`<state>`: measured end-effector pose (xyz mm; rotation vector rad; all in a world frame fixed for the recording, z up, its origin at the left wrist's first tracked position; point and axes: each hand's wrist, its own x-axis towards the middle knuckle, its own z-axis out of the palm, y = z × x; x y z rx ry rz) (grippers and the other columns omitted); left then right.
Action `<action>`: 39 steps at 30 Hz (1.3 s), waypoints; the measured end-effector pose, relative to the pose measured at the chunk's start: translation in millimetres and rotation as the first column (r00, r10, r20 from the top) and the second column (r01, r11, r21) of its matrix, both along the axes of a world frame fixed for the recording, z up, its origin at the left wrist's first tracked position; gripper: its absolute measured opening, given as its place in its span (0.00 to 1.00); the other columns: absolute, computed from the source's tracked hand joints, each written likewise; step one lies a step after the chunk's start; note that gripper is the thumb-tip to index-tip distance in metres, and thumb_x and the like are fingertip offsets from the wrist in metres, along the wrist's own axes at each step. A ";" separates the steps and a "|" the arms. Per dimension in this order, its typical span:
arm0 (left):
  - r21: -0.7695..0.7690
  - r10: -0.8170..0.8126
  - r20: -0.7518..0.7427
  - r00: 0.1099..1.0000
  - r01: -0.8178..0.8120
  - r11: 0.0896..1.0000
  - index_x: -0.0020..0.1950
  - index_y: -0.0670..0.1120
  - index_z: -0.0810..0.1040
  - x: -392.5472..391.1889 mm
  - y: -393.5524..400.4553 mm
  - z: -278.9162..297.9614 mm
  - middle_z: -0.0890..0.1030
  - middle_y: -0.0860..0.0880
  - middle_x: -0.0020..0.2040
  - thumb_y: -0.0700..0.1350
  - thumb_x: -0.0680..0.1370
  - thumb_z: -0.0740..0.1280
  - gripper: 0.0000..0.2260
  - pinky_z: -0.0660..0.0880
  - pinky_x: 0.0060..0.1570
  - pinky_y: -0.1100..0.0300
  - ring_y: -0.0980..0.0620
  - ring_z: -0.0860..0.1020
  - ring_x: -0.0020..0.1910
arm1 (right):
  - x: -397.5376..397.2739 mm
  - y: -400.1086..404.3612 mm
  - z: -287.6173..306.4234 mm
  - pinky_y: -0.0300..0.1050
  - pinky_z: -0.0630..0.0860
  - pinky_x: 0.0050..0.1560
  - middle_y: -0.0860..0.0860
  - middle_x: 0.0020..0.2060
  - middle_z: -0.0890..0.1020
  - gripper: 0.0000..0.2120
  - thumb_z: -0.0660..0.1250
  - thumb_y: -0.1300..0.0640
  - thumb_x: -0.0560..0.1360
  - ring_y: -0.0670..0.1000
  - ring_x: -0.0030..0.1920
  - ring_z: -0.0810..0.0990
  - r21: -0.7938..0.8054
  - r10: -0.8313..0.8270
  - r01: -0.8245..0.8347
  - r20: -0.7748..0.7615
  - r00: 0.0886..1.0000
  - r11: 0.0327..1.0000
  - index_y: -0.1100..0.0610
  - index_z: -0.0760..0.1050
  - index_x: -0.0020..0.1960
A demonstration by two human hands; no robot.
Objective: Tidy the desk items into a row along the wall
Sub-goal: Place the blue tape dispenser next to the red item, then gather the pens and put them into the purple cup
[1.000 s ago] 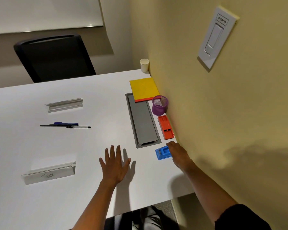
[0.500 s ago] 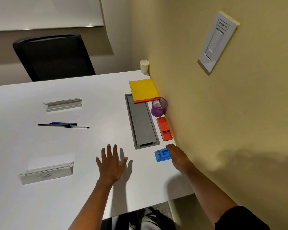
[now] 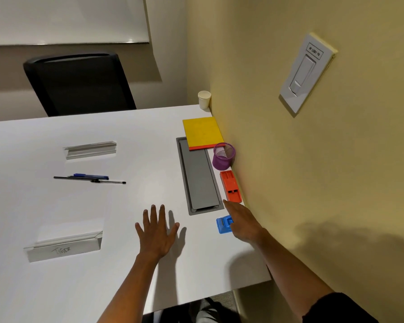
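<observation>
A row lies along the yellow wall point(image 3: 289, 159): a white paper cup point(image 3: 204, 99), a yellow notebook point(image 3: 202, 132), a purple mesh pen cup point(image 3: 223, 156) and an orange stapler point(image 3: 230, 186). A small blue item point(image 3: 223, 225) sits just short of the stapler; its right end is hidden under my right hand point(image 3: 243, 221). That hand lies over it with fingers stretched toward the stapler. My left hand point(image 3: 158, 231) rests flat on the white desk point(image 3: 126, 206), fingers spread, holding nothing. Pens point(image 3: 89, 179) lie farther left.
A grey cable hatch point(image 3: 199, 178) is set into the desk beside the row. Two clear name-plate holders point(image 3: 90, 149) point(image 3: 63, 247) lie at the left. A black chair point(image 3: 79, 82) stands behind the desk. A light switch point(image 3: 306, 71) is on the wall.
My right hand has slid forward over the blue item, its fingers now reaching nearly to the orange stapler. My left hand stays flat on the desk.
</observation>
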<state>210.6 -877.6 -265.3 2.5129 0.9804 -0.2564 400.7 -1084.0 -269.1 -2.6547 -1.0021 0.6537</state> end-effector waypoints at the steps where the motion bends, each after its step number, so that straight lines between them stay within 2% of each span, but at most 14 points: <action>1: -0.002 0.004 0.006 1.000 -0.004 1.000 0.78 0.51 0.42 0.1 1.1 0.7 0.42 0.47 0.79 0.64 0.78 0.50 0.34 0.44 0.73 0.38 0.44 0.39 0.78 | 0.2 5.3 3.5 0.45 0.64 0.70 0.50 0.74 0.63 0.36 0.61 0.67 0.73 0.51 0.72 0.64 0.022 -0.014 0.014 0.015 1.000 1.000 0.51 0.53 0.77; 4: 0.000 0.013 0.012 1.000 -0.013 1.000 0.78 0.51 0.42 -1.0 5.2 2.5 0.42 0.47 0.79 0.64 0.78 0.50 0.34 0.44 0.73 0.38 0.44 0.39 0.78 | -3.8 21.7 9.8 0.47 0.60 0.73 0.50 0.75 0.62 0.33 0.61 0.60 0.76 0.52 0.73 0.62 0.055 -0.021 0.017 0.075 0.997 0.998 0.52 0.53 0.77; 9: 0.007 0.063 0.048 0.997 -0.063 0.998 0.78 0.51 0.42 -3.7 21.8 12.8 0.42 0.47 0.79 0.64 0.78 0.51 0.34 0.44 0.73 0.38 0.44 0.40 0.78 | -19.5 55.6 8.1 0.55 0.51 0.76 0.50 0.78 0.52 0.34 0.56 0.42 0.79 0.55 0.77 0.51 0.015 0.079 -0.083 0.184 0.980 0.996 0.49 0.43 0.78; 13: 0.019 0.128 0.057 0.990 -0.130 0.991 0.78 0.52 0.42 -11.7 40.6 22.5 0.41 0.47 0.79 0.64 0.78 0.50 0.34 0.45 0.73 0.38 0.44 0.40 0.78 | -25.0 93.0 13.5 0.57 0.48 0.76 0.50 0.78 0.50 0.36 0.55 0.37 0.77 0.55 0.78 0.49 0.049 0.137 -0.148 0.178 0.975 0.988 0.47 0.42 0.77; 19: 0.025 0.259 0.070 0.963 -0.262 0.965 0.78 0.52 0.42 -35.6 72.0 33.8 0.42 0.47 0.79 0.64 0.78 0.51 0.34 0.45 0.73 0.38 0.44 0.40 0.78 | -32.3 154.8 25.8 0.59 0.47 0.75 0.51 0.78 0.48 0.36 0.52 0.37 0.78 0.56 0.78 0.48 0.055 0.250 -0.267 0.215 0.944 0.962 0.48 0.39 0.78; 24: 0.016 0.368 0.078 0.926 -0.371 0.929 0.78 0.51 0.42 -61.6 96.7 33.3 0.42 0.46 0.79 0.64 0.78 0.51 0.34 0.45 0.73 0.38 0.44 0.40 0.78 | -40.1 211.3 26.4 0.58 0.45 0.75 0.52 0.78 0.50 0.36 0.55 0.38 0.78 0.56 0.78 0.48 0.076 0.358 -0.378 0.192 0.914 0.923 0.50 0.43 0.78; 27: 0.002 0.417 0.100 0.903 -0.419 0.908 0.78 0.52 0.43 -73.2 105.5 28.2 0.43 0.47 0.79 0.71 0.72 0.43 0.40 0.45 0.73 0.38 0.44 0.40 0.78 | -47.9 236.5 24.1 0.56 0.43 0.75 0.51 0.78 0.49 0.35 0.55 0.41 0.79 0.55 0.78 0.47 0.107 0.403 -0.425 0.177 0.898 0.899 0.51 0.43 0.78; 29: -0.007 0.443 0.116 0.889 -0.445 0.895 0.78 0.52 0.43 -77.8 110.0 22.7 0.42 0.47 0.79 0.72 0.67 0.38 0.43 0.45 0.73 0.38 0.45 0.40 0.78 | -52.6 252.2 20.4 0.55 0.43 0.76 0.51 0.78 0.48 0.34 0.55 0.42 0.79 0.54 0.78 0.46 0.119 0.431 -0.454 0.177 0.885 0.883 0.52 0.42 0.78; 32: -0.030 0.473 0.120 0.873 -0.473 0.881 0.78 0.53 0.43 -78.0 115.5 15.3 0.42 0.48 0.79 0.72 0.69 0.39 0.41 0.44 0.73 0.40 0.46 0.40 0.78 | -56.6 275.2 15.7 0.54 0.43 0.77 0.51 0.78 0.48 0.33 0.54 0.43 0.80 0.53 0.78 0.46 0.118 0.467 -0.487 0.163 0.869 0.865 0.53 0.43 0.78; 34: -0.063 0.490 0.123 0.863 -0.486 0.872 0.78 0.53 0.43 -75.4 120.0 9.1 0.42 0.48 0.79 0.69 0.75 0.47 0.37 0.44 0.74 0.41 0.47 0.40 0.78 | -58.3 291.8 8.1 0.53 0.47 0.76 0.52 0.78 0.52 0.33 0.55 0.45 0.80 0.54 0.78 0.50 0.125 0.487 -0.506 0.152 0.860 0.854 0.54 0.46 0.78; 36: -0.099 0.504 0.137 0.853 -0.494 0.863 0.78 0.52 0.44 -70.9 124.4 3.3 0.43 0.48 0.79 0.63 0.78 0.54 0.33 0.44 0.74 0.43 0.47 0.40 0.78 | -60.3 306.3 -1.4 0.53 0.55 0.75 0.55 0.76 0.60 0.32 0.60 0.47 0.79 0.56 0.75 0.59 0.170 0.485 -0.509 0.165 0.859 0.844 0.57 0.53 0.77; 39: -0.129 0.519 0.160 0.840 -0.504 0.854 0.78 0.52 0.46 -60.2 132.8 -6.3 0.44 0.48 0.79 0.62 0.79 0.54 0.33 0.45 0.75 0.46 0.48 0.43 0.78 | -59.7 328.3 -23.5 0.53 0.69 0.68 0.58 0.68 0.73 0.29 0.67 0.52 0.75 0.58 0.67 0.72 0.218 0.462 -0.490 0.168 0.871 0.844 0.61 0.64 0.73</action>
